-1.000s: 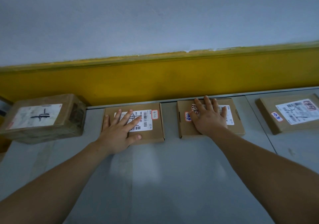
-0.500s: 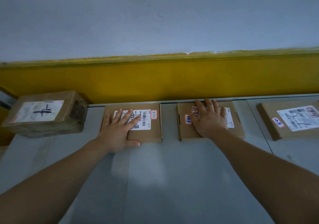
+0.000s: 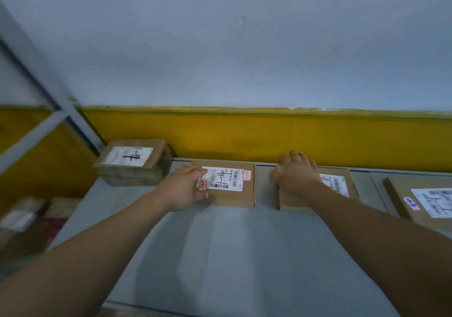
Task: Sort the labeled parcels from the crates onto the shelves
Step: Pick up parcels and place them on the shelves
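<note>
Your left hand [image 3: 184,189] rested on the left end of the left flat parcel [image 3: 230,198]; too blurred to tell whether the fingers curled round its edge. Your right hand [image 3: 297,176] lay flat, fingers spread, on the right flat parcel [image 3: 340,182]. Both parcels sat straight ahead at the back of the grey shelf [image 3: 220,255], long axes left-to-right, narrow gap between. Brown card, white barcode labels, red-edged stickers.

The grey shelf [image 3: 220,255] is carrying a taped box [image 3: 133,162] left of the left fingers [image 3: 192,171], a first parcel [image 3: 234,195] beneath them, a second parcel [image 3: 289,202] beneath the right fingers [image 3: 299,159], and a third parcel [image 3: 401,194] rightward.
</note>
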`<state>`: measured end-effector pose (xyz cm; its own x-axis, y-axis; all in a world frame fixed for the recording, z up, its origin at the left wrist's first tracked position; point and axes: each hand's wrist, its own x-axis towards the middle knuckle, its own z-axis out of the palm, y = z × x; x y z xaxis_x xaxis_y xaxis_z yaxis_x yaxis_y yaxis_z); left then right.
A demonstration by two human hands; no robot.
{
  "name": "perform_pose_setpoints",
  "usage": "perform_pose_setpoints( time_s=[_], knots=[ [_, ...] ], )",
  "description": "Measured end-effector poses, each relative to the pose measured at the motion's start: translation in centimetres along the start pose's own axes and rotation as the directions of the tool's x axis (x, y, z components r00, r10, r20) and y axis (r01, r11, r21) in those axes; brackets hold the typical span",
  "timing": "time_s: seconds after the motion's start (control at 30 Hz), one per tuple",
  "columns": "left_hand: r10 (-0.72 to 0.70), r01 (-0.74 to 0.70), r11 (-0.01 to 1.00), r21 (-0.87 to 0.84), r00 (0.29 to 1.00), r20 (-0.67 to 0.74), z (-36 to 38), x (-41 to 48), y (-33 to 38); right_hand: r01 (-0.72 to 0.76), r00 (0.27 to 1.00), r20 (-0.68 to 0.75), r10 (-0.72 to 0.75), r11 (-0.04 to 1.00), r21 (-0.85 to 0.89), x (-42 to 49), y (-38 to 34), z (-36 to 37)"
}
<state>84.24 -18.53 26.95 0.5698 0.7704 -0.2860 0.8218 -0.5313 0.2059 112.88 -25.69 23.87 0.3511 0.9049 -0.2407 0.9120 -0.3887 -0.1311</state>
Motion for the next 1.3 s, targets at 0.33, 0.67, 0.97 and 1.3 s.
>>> perform_pose_setpoints(
  time_s=[0.33, 0.67, 0.97, 1.3],
  knots=[
    [-0.178, 0.167, 0.983, -0.075, 0.967, -0.184, -3.8, -23.4, -10.0, 0.436, 0.896, -0.059, -0.44, 0.897, -0.073, -11.1, -24.6, -4.1],
    [-0.563, 0.535, 0.813, -0.228, 0.822, -0.081, 5.2, -51.6, -24.3, 0.792, 0.603, 0.206, -0.77, 0.609, -0.044, -29.6, -48.1, 8.2],
    [-0.769, 0.692, 0.578, -0.432, 0.639, -0.005, 9.5, -60.3, -32.2, 0.879, 0.467, 0.252, -0.848, 0.476, -0.026, -32.8, -63.3, 11.2],
    [-0.777, 0.731, 0.533, -0.426, 0.622, 0.094, 9.5, -55.8, -45.5, 0.754, 0.593, 0.347, -0.727, 0.652, 0.077, -21.9, -74.1, 15.4]
  ],
)
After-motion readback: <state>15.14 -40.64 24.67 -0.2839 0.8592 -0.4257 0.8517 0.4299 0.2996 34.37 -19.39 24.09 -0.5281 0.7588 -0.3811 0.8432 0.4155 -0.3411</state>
